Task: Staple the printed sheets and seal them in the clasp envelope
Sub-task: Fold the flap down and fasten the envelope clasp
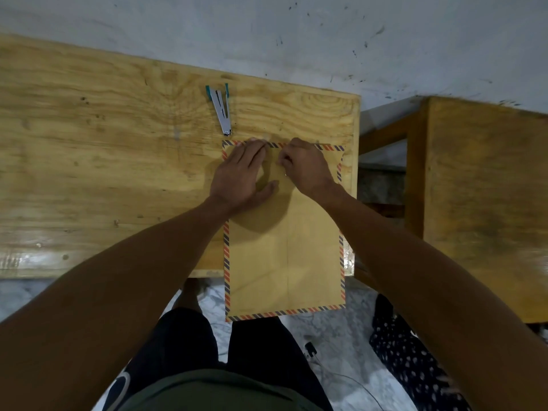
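The job looks almost done: no loose sheets show, the stapler [221,109] lies apart on the tabletop [103,143], the left hand [241,176] presses flat on the envelope [284,256], and the right hand [305,167] pinches at its flap.

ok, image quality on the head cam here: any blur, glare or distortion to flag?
Head view: wide-angle bowing, the table edges curve. Motion smear toward the right edge, on the second wooden table. Soft glare patch on the near-left tabletop. Dim, even light; soft shadow under the left hand on the envelope. Right hand and stapler reasonably sharp.
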